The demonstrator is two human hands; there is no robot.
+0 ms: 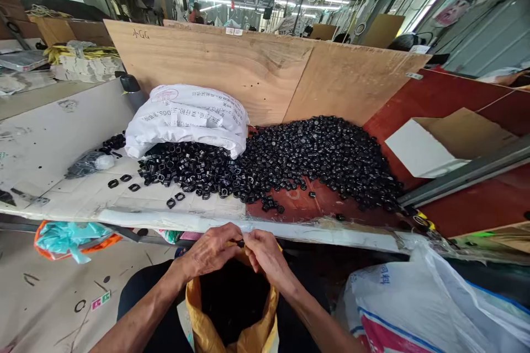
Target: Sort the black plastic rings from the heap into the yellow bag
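Note:
My left hand (212,252) and my right hand (267,255) meet above the mouth of a yellow sack (194,309) between my knees. Both have their fingers pinched together. A bit of a small black part (240,243) shows between the fingertips, mostly hidden by them. The sack's inside is dark and its contents are hard to make out. Just beyond my hands runs the bench's front edge (165,222). On the bench lie a heap of black ring-shaped parts (194,171) and a larger heap of small black round parts (323,149).
A white printed sack (190,116) rests behind the ring heap. Plywood boards (232,60) wall the back. An open cardboard box (439,140) stands at right, above a white plastic bag (406,298). A teal-filled orange bag (72,237) hangs below the bench at left.

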